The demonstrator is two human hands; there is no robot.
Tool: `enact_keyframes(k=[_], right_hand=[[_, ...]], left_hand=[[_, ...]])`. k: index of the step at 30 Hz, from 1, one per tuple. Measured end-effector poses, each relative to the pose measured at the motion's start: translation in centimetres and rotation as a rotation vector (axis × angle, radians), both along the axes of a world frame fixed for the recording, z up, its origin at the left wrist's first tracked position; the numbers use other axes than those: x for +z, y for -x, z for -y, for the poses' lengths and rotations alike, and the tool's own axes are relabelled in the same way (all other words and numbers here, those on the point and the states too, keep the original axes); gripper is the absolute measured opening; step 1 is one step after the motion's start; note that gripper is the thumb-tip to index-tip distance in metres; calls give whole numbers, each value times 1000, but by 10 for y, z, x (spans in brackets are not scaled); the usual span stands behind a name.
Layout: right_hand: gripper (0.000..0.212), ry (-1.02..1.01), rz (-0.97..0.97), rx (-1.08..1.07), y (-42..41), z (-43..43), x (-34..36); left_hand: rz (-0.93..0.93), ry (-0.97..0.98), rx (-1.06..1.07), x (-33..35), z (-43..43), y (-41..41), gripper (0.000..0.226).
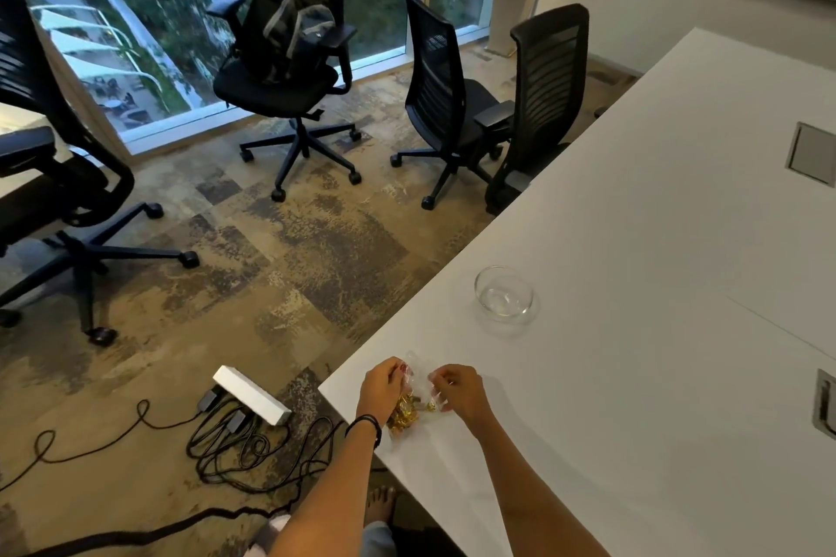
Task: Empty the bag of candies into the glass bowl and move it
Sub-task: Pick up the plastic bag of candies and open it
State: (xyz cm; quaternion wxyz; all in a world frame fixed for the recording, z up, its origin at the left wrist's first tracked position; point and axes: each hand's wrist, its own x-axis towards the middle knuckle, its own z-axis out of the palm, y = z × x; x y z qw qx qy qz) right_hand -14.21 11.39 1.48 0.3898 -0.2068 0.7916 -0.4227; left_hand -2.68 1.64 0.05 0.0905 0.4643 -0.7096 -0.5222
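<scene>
A clear plastic bag of gold-wrapped candies [409, 407] lies on the white table [656, 330] near its front left corner. My left hand [382, 389] grips the bag's left side and my right hand [457, 389] pinches its top right part. An empty glass bowl [504, 296] stands upright on the table, a short way beyond my hands and slightly to the right, apart from the bag.
Two cable hatches [812, 154] [825, 407] are set into the table at the right. Black office chairs [457, 104] stand on the carpet to the left and behind. A white power strip [251, 393] with tangled cables lies on the floor by the table corner.
</scene>
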Motion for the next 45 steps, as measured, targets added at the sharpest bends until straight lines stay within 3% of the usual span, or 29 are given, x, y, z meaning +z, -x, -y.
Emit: enact_keyframes(k=[4,10,16,21,26,35,41,45], right_hand=[[25,41,-23,-20,9,-2,9],[20,96,-144,-76,29,-12,23],[17,146,-221,-254,69,-28,52],[15,220,-156,-464,114,-37,93],[11,313,-127,-624,153,-61,148],[14,409,-260,-790,179,-138,222],[13,430,-389,-927,177,-173,248],[16,400,-509,-981,177,-191,260]], left_hand=[[-46,4,-9,10,2,19,27],[-88,25,-69,28,-2,59,28],[-216,14,-155,59,-12,116,27],[-350,51,-224,102,-30,175,23],[-467,78,-302,148,-57,233,21],[-617,45,-487,208,-132,290,15],[-669,189,-437,242,-183,294,13],[-624,-65,-593,263,-208,294,41]])
